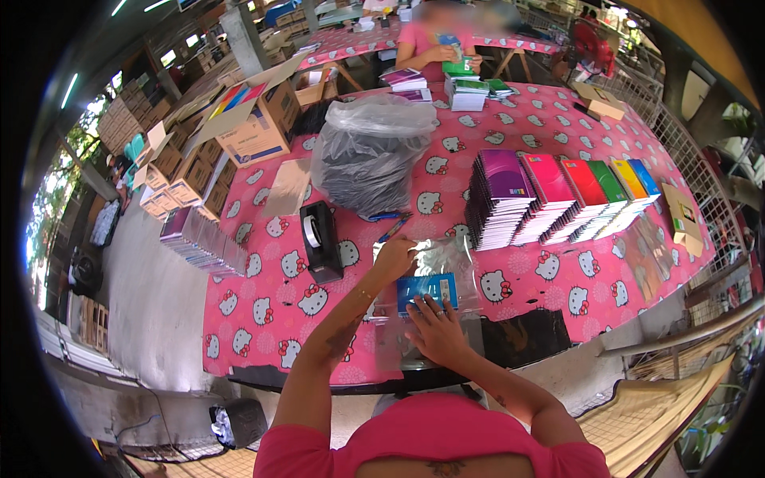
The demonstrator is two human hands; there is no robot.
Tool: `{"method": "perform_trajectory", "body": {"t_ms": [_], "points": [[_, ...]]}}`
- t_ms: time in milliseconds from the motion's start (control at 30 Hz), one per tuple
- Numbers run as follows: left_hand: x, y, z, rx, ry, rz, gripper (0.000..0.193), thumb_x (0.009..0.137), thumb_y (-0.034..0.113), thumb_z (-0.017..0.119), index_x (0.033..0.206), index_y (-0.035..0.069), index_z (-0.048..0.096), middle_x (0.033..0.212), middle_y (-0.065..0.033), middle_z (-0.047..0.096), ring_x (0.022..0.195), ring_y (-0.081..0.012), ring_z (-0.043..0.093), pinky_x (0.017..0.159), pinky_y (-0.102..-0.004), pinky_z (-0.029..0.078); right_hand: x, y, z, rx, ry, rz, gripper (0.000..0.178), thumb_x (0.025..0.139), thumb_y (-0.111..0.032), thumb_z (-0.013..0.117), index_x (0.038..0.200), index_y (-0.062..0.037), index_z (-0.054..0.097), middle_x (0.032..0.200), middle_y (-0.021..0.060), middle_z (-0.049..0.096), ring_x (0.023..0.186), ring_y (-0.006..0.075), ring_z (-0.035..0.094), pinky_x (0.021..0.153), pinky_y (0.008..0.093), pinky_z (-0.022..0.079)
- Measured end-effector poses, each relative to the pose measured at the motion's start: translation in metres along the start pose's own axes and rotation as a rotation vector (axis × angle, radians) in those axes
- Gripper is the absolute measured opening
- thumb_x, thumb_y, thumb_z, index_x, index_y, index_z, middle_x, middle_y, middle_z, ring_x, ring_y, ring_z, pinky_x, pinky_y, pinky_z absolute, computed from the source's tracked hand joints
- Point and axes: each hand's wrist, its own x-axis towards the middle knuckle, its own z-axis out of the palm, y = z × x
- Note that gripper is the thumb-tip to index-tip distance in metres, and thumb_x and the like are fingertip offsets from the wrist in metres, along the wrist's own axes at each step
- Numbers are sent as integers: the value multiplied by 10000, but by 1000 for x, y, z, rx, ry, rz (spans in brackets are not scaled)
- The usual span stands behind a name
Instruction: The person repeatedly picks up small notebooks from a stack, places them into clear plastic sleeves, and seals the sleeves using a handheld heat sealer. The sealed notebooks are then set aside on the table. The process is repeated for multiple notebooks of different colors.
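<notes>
Blue is the small notebook (425, 284) that we have in front of us, seen from the head; it lies directly under the fingertips of our right hand (434, 328), its far part reaching out beyond them toward our left hand (396, 259); our right hand is spread flat, fingers apart, pressing down and gripping nothing; our left hand, ahead and to the left of it, has its fingers bent at the edge of a clear plastic sleeve (451, 256), and we cannot tell whether they pinch it; the sleeve spreads around the notebook, though whether that sits inside or on top we cannot tell; just beyond our left hand lie blue pens (386, 215); to its left stands a black tape dispenser (321, 243); farther beyond it slumps a bulky plastic bag (366, 155) with dark contents; beyond our right hand and to its right we have rows of stacked spiral notebooks (550, 195) in several colours; near its right side lies a black sheet (527, 336).
</notes>
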Motion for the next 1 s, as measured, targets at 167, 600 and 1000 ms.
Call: {"method": "perform_trajectory", "body": {"t_ms": [167, 600, 1000], "points": [[17, -20, 22, 340, -235, 67, 126, 829, 161, 660, 884, 49, 679, 937, -154, 658, 956, -338, 630, 941, -448, 469, 0, 3, 4, -4, 20, 17, 540, 920, -360, 628, 1389, -110, 535, 1475, 126, 473, 1389, 311, 424, 1151, 556, 285], [18, -3, 14, 370, -121, 220, 141, 847, 155, 652, 977, 110, 617, 988, -103, 654, 1040, -307, 596, 1001, -492, 413, -4, 7, 11, 1, 33, 7, 532, 914, -312, 636, 1404, -143, 518, 1480, 100, 474, 1395, 286, 420, 1156, 535, 271], [-23, 52, -30, 133, 67, 298, 166, 807, 106, 674, 971, 91, 660, 967, -86, 658, 948, -312, 647, 791, -423, 527, -4, 11, 11, -18, 110, -62, 537, 857, -247, 667, 1361, -105, 550, 1432, 114, 495, 1370, 298, 434, 1119, 550, 317]]}}
